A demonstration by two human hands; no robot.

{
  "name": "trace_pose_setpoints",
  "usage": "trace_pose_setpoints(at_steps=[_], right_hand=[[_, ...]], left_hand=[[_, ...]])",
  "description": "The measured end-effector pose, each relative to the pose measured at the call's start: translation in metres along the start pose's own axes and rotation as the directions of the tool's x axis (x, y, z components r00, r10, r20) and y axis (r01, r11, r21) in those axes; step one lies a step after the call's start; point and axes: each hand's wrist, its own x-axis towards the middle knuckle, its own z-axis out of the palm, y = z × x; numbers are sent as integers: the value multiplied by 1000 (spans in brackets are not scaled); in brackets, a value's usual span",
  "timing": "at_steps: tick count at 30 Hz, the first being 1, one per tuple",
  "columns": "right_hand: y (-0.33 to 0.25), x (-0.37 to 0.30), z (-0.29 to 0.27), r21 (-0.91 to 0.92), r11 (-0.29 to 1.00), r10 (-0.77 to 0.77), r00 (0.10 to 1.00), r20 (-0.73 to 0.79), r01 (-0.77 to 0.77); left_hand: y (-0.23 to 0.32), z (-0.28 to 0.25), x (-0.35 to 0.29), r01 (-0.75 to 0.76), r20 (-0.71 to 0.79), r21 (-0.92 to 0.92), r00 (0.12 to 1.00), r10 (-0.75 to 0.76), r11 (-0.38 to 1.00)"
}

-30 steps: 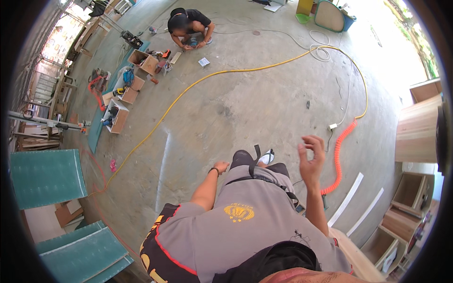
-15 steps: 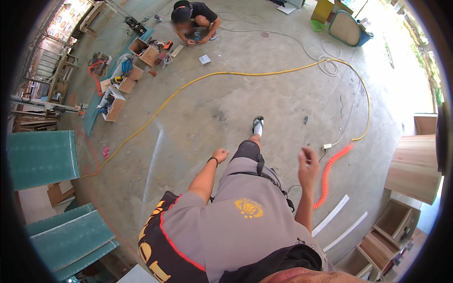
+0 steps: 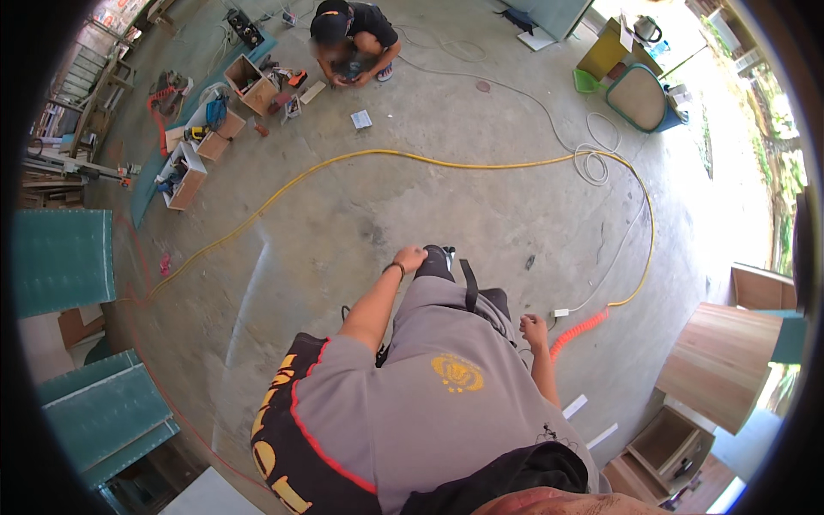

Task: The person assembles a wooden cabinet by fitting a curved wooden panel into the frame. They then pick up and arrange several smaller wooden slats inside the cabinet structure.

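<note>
My left hand hangs in front of my thigh, next to my dark shorts, its fingers curled in with nothing showing in them. A dark band sits on that wrist. On the other side my right hand is lower and nearer my body, fingers bent in loosely, and I see nothing in it. It looks nearest the orange coiled air hose and a white socket block on the floor, but touches neither. A black strap dangles from my waist between the hands.
A yellow hose arcs across the concrete floor. Ahead, a person squats by tool boxes. Green panels stand left; wooden cabinets stand right. A fan-shaped green-rimmed board leans at far right.
My right hand has swung down and back, its fingers going from spread to curled. My left hand has moved slightly forward. The stepping leg has changed, and the floor has shifted in view.
</note>
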Motion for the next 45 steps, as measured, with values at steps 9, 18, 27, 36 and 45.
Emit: trace_pose_setpoints(at_steps=[9,18,27,36,45], right_hand=[[-31,53,-15,158,975,155,988,25,-157],[-23,107,-20,-215,969,-131,991,-12,125],[-24,121,-67,-371,928,-72,994,-80,37],[-37,94,-72,-66,997,6,960,-281,-26],[18,32,-3,154,945,319,913,-253,-287]], left_hand=[[-2,-28,53,215,-28,-179,974,-223,960],[-15,23,-12,489,209,-57,858,-469,870],[1,46,62,-121,252,20,961,112,992],[70,12,92,160,404,64,898,-173,985],[118,-4,136,195,513,116,828,-227,974]])
